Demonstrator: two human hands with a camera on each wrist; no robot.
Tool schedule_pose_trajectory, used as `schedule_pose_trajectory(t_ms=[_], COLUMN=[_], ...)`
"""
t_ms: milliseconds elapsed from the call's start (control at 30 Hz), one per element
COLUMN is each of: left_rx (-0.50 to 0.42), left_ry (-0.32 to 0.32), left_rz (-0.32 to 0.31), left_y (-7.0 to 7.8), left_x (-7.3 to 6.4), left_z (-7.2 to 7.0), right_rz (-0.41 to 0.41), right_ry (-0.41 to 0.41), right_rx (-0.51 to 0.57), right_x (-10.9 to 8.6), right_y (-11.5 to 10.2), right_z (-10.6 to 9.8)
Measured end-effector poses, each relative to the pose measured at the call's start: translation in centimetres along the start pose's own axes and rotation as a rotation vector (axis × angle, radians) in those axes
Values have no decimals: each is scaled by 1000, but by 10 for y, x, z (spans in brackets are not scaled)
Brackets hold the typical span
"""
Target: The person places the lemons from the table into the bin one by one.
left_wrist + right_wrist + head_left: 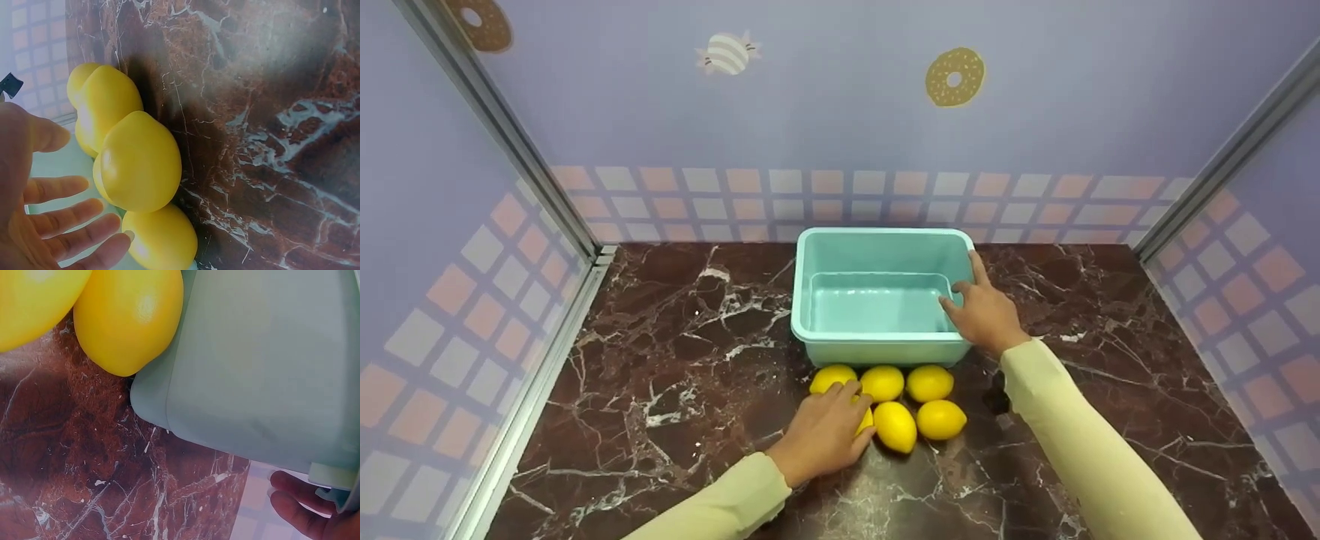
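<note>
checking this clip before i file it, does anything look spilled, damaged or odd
Nothing stands out: the teal bin sits upright, the right hand gripping it; the lemons lie in two rows in front, the left hand over one. No spill or damage shows.

A plastic basin (889,351) stood on the marble tabletop (682,420), the back wall panel (840,120) behind it. In front of the basin lay six lemons (895,427) in two rows of three, one row just beside it, the other farther forward. The left hand (825,429) was over the leftmost lemon of the forward row; the right hand (988,311) straddled the basin's right rim.
</note>
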State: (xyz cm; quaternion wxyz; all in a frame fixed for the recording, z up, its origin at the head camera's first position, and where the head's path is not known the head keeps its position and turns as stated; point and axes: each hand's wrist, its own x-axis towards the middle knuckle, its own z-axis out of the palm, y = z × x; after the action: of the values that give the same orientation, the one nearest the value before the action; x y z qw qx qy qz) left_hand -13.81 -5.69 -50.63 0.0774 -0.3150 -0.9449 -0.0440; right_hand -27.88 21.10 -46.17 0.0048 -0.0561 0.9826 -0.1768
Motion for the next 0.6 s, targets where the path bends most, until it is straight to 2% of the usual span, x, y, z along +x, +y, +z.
schedule_pose_trajectory(t_ms=[233, 600], left_rx=[15, 27], left_ry=[16, 46], left_rz=[25, 34], left_y=[0, 0], left_x=[0, 3], left_z=[5, 11], right_rz=[5, 27], right_ry=[20, 5], right_rx=[10, 16], right_x=[1, 0], right_y=[0, -1], right_z=[2, 2])
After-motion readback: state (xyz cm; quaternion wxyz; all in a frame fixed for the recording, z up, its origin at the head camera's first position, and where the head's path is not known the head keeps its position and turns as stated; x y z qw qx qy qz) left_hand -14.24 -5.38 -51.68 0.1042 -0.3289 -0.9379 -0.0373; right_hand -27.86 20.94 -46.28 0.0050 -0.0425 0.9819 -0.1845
